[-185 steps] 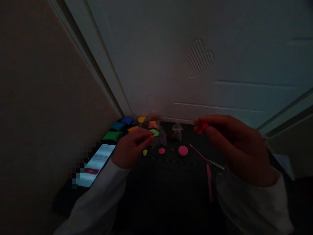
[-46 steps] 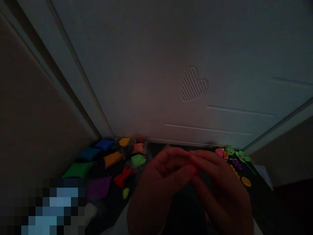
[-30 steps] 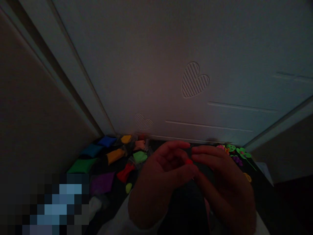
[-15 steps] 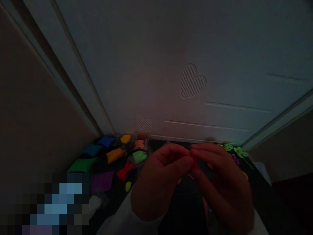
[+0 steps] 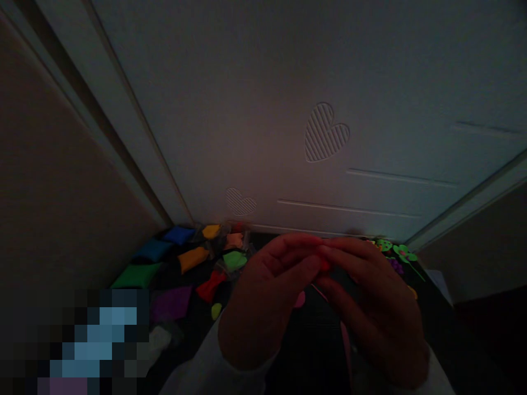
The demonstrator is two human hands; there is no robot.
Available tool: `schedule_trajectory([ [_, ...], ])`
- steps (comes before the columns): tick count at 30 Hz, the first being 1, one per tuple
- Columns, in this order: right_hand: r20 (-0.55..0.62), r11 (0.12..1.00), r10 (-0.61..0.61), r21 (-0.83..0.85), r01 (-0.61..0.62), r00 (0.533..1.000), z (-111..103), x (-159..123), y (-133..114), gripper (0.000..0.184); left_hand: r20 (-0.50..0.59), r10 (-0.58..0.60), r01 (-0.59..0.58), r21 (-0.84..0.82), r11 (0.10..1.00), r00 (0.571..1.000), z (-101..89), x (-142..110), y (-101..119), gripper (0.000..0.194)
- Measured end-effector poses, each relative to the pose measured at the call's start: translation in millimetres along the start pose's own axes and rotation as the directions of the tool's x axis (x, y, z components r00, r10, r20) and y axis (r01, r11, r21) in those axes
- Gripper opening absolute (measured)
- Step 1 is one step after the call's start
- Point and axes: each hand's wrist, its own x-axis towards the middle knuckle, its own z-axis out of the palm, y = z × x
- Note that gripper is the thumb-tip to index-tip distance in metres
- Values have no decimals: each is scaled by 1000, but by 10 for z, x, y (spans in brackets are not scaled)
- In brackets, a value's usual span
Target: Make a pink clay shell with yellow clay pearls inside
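A small lump of red modelling clay is between the fingertips of both my hands, above the dark table. My left hand pinches it with thumb and bent fingers from the left. From the right, my right hand has its fingertips on top and its thumb just below the lump. The fingers partly cover the clay, so its exact shape is hidden. Below the hands, a pink piece and a thin pinkish stick lie on the table.
Bagged clay lies at left: green, purple, orange, red and others. A yellow-green lump lies nearer. Clay flowers, one green, one purple, lie at right. A white panel with carved hearts stands behind.
My right thumb has lowered a little away from the red clay, and more of the lump shows. The left hand's fingers have shifted slightly around it.
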Motion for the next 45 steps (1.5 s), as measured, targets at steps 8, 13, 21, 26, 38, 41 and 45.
schedule_trajectory([
  [8, 16, 999, 3, -44, -2, 1000, 31, 19, 25, 33, 33, 83, -85, 84, 993, 996, -61, -5, -46, 24],
  [13, 19, 997, 14, -82, -12, 1000, 70, 40, 56, 26, -40, 65, -57, 164, 985, 997, -127, 24, -37, 26],
  [21, -28, 1000, 12, -8, -12, 1000, 116, 43, 116, 23, -62, 40, -29, 178, 984, 997, -139, 31, -10, 24],
  [26, 27, 999, 37, -20, -36, 999, 97, 5, 105, 29, -68, 21, -8, 187, 982, 997, -123, 29, 31, 25],
  [38, 26, 999, 12, 47, -14, 1000, 90, 33, 133, 29, 24, 31, -32, 62, 998, 999, -79, 59, -45, 22],
  [41, 48, 998, 40, 54, -43, 998, 77, 13, 118, 30, 42, 25, -28, 53, 998, 999, -85, 55, -36, 21],
  [45, 42, 991, 82, 107, -86, 996, 70, -5, 58, 30, 74, 65, -66, 18, 998, 995, -78, 45, -24, 17],
])
